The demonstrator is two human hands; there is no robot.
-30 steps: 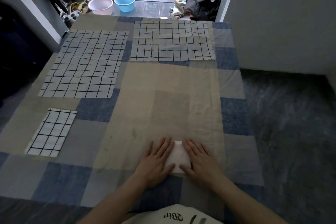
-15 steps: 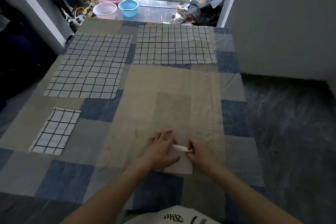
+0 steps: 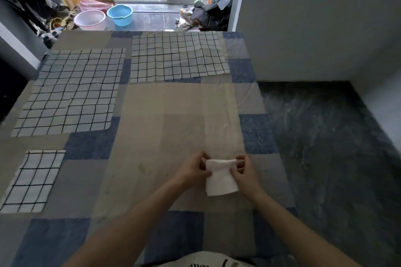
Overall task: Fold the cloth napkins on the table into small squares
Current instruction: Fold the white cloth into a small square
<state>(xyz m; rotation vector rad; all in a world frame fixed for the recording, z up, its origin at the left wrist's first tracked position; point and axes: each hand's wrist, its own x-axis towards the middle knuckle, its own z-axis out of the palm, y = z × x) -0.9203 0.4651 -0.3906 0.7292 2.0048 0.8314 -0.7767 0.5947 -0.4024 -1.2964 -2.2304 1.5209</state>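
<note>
Two hands on one cloth: my left hand (image 3: pixel 193 169) and right hand (image 3: pixel 245 171) both pinch the far edge of the white napkin (image 3: pixel 220 180), fingers curled round its two far corners, thumbs underneath as far as I can tell.
Change: a second ago both palms lay flat on this napkin, pressing it down; half a second ago the fingers had begun to nip the far edge; now that edge is lifted off the counter (image 3: pixel 180 128) and rolls toward me, while the near part lies on the cloth cover.
Where it sits: near the front of the counter, a little right of centre, between my two wrists.
Meaning: I judge the pressing of the last crease is over and one more fold, far edge toward near edge, is starting; that should bring it down to a small square.
Folded so far: one small checked napkin (image 3: pixel 32 180) lies at the left, well apart from my hands.
Waiting: a large checked napkin (image 3: pixel 69 91) at far left and another checked napkin (image 3: pixel 178 56) at far centre, both spread flat.
Risk: the layers could slip apart as I lift, so the corners may need lining up before pressing.
</note>
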